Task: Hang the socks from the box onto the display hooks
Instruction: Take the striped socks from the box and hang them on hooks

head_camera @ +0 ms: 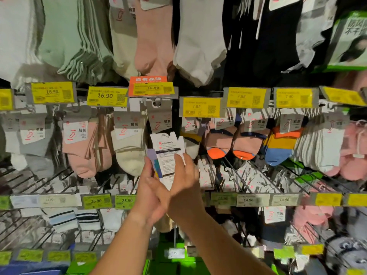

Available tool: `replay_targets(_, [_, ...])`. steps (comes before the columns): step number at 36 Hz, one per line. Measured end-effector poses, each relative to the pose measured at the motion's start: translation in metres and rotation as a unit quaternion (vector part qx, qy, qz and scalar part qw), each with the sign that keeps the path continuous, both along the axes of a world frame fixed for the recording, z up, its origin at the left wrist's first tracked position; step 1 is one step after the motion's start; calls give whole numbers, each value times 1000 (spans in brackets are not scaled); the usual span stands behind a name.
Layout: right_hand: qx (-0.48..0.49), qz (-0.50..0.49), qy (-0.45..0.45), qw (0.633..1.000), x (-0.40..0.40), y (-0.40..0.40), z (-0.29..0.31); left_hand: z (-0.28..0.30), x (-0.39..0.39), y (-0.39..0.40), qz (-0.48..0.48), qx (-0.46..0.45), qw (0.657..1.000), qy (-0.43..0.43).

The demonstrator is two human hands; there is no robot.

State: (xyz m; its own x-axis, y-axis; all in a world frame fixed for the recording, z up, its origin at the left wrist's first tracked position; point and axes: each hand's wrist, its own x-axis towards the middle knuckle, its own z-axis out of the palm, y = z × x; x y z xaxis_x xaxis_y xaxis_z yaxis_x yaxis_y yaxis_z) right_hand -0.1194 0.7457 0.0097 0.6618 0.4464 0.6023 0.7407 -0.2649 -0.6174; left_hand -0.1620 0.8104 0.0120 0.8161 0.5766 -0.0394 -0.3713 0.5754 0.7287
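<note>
I hold a pack of socks [166, 155] up in front of the display wall, its white printed card facing me and purple, blue and yellow sock edges showing at its left. My left hand [150, 191] grips it from the lower left. My right hand [185, 181] holds its right edge and bottom, fingers over the card. The card's cut-out top sits just below a grey-carded sock pack [159, 116] hanging on a hook under the orange price tag [151, 86]. The box is not in view.
Rows of hooks carry socks: pink [83, 147] and cream [129, 147] pairs to the left, orange and blue ones [246, 143] to the right. Yellow price tags [200, 107] jut out above. Bare metal hooks [236, 175] stick out lower right.
</note>
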Motion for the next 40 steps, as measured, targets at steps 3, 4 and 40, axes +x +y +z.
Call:
replay_targets(3, [-10, 39, 26, 999, 9, -3, 2, 0, -1, 5, -83, -78, 992, -47])
replay_targets(4, [-11, 57, 35, 998, 11, -6, 2, 1, -2, 5, -103, -95, 989, -56])
replay_targets(40, [189, 164, 302, 920, 65, -63, 57, 10, 10, 7, 0, 97, 995, -16])
